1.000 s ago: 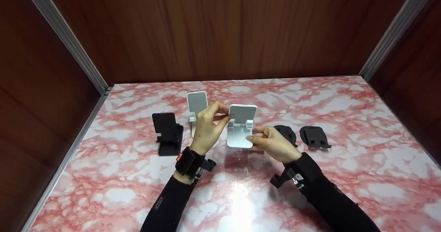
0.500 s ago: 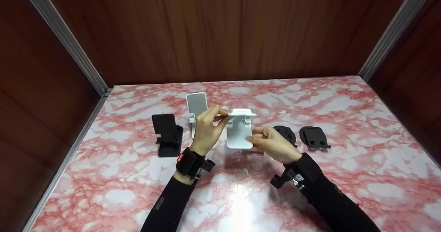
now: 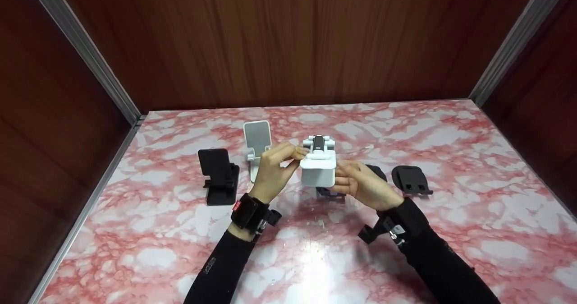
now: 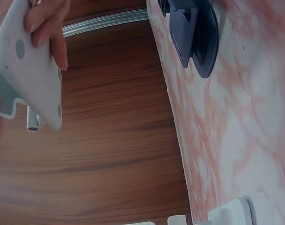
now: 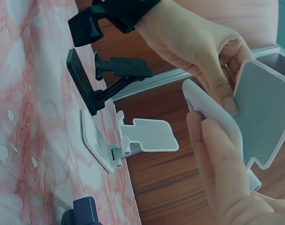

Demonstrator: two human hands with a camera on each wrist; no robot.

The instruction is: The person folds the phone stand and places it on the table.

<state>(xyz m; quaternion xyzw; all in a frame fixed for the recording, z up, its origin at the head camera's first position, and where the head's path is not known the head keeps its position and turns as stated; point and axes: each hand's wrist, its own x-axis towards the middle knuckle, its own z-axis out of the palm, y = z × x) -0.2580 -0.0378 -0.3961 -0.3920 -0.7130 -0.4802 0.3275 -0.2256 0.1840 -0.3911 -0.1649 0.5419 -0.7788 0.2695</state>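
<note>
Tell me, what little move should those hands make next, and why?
Perhaps the left hand should ease the padded plate round on its hinge while the right hand steadies the base. Both hands hold this stand off the table, and the nearby white one and black one stand opened out.

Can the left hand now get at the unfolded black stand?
Probably yes: nothing visible lies between the left hand and the unfolded black stand, though the hand must first release the held white stand.
</note>
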